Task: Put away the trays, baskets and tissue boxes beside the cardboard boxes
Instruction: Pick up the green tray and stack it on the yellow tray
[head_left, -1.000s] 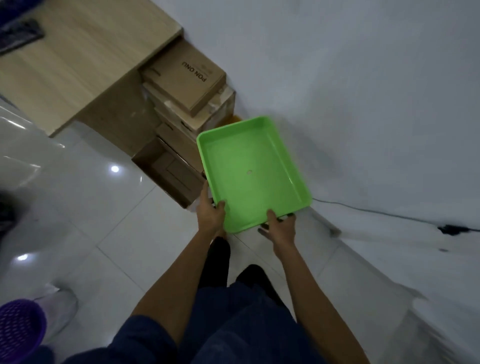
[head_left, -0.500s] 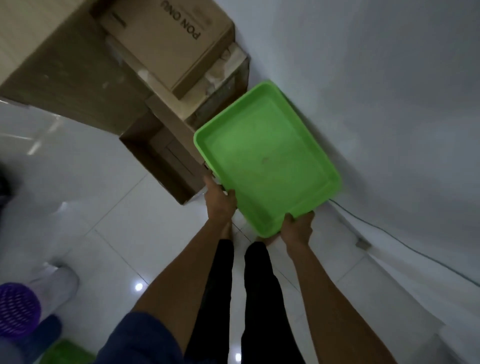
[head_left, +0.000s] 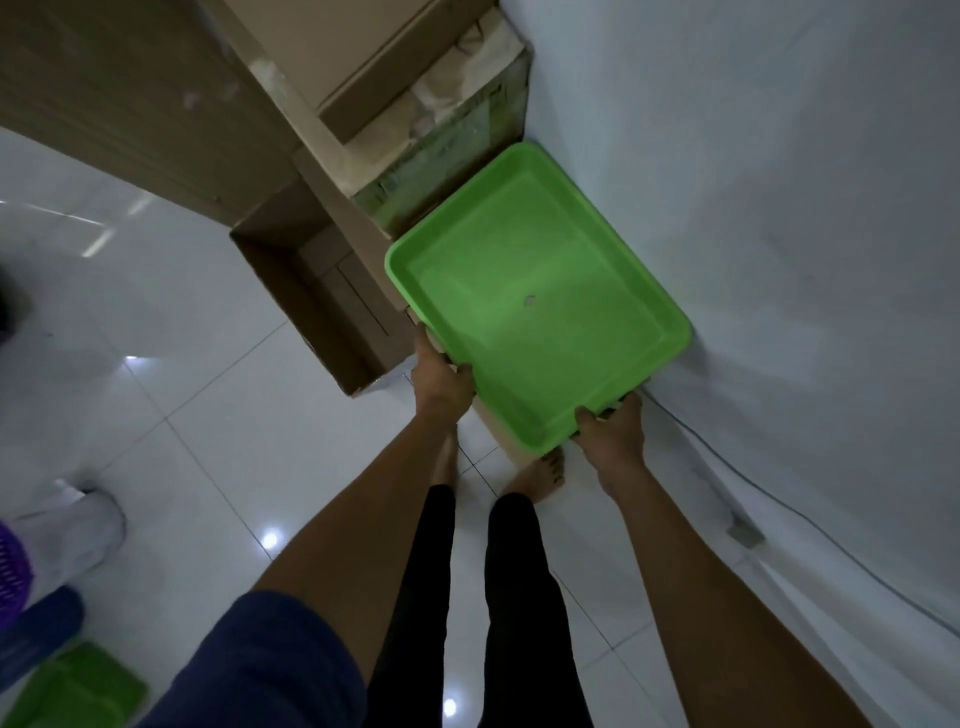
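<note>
A bright green rectangular tray (head_left: 535, 306) is held level in front of me, between the stacked cardboard boxes (head_left: 363, 119) and the white wall. My left hand (head_left: 441, 382) grips its near left edge, thumb over the rim. My right hand (head_left: 610, 434) grips the near right corner, thumb on the rim. The tray is empty, with a small mark in its middle. Whether it touches the floor I cannot tell.
A low open cardboard box (head_left: 317, 306) lies on the white tiled floor left of the tray. A cable (head_left: 779, 514) runs along the wall base. At the lower left sit a purple basket (head_left: 13, 577), a blue item (head_left: 41, 631) and another green tray (head_left: 78, 691).
The tray has moved forward and down toward the gap between the cardboard boxes and the wall. I have stepped closer; both hands keep their hold.
</note>
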